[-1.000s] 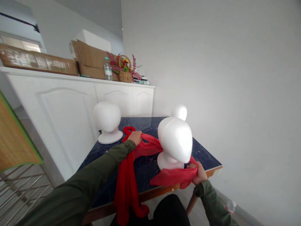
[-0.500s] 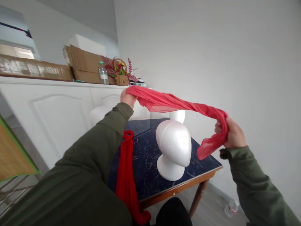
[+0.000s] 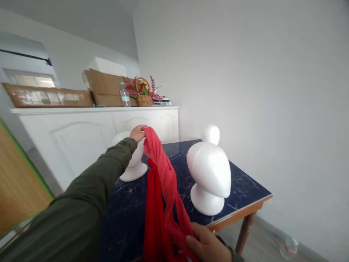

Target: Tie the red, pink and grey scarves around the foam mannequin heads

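Note:
A coral-pink scarf (image 3: 167,174) stretches slantwise over the dark table (image 3: 125,203). Its far end is gripped by my left hand (image 3: 138,133), in front of a white foam head (image 3: 135,167) at the left. Near the bottom edge my right hand (image 3: 208,244) holds the other end. A bright red scarf (image 3: 152,218) lies beneath the pink one and runs down toward the table's front. To the right of both scarves stands another white foam head (image 3: 209,174), bare, with a third (image 3: 211,134) behind it.
A white cabinet (image 3: 81,127) at the back left bears cardboard boxes (image 3: 106,85), a water bottle (image 3: 125,95) and a flower basket (image 3: 144,100). A yellow-brown panel with a green edge (image 3: 19,182) is at the left. A plastic bottle (image 3: 289,248) lies on the floor at the right.
My right hand has swung down and left, bringing the pink scarf from above the front foam head to over the red scarf. My left hand is lower and a little left.

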Tool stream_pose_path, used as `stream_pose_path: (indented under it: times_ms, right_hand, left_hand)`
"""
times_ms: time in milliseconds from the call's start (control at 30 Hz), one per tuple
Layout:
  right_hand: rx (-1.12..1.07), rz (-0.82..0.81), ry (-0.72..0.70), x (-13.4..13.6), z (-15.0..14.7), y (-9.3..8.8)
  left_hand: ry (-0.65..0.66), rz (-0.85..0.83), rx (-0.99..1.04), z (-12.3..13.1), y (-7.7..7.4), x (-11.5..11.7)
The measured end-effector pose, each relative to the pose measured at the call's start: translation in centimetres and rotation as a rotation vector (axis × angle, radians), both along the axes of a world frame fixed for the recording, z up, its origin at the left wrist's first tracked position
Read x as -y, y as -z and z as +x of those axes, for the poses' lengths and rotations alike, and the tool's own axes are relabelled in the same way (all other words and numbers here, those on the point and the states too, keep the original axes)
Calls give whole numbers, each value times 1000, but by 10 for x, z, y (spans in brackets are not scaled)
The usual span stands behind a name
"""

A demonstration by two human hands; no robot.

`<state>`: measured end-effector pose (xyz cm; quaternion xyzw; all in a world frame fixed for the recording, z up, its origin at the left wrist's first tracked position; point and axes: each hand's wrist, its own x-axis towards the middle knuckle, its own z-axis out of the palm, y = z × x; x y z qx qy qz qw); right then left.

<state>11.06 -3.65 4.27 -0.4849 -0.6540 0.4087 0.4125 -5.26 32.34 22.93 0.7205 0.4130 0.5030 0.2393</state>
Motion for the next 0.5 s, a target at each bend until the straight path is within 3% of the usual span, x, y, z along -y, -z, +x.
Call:
stream_pose_path:
  times_ms: [100,167,233,267,333,400,433,500]
  right_hand:
    - [224,-39,-19,-12,-2,14]
    - [276,-97,28,-6,15,32]
    - [284,-128,176,3,46,52]
    - [289,-121,322,6,64,61]
    - [298,-51,660,8,99,72]
    - [284,74,893,0,126,74]
    - [283,141,945,-8,135,72]
    - [296,248,911,-27,141,65]
  left_hand:
    - [-148,59,-69,5,14,-9]
    - [-198,111,-92,5,27,-4]
    - [-197,161,-126,2,47,11]
    - [-175,184,-153,0,61,22]
    - [-84,204,-216,0,94,50]
    - [75,152,-268,6,133,85]
    - [179,101,-293,11,152,103]
    - [376,-5,-322,28,185,139]
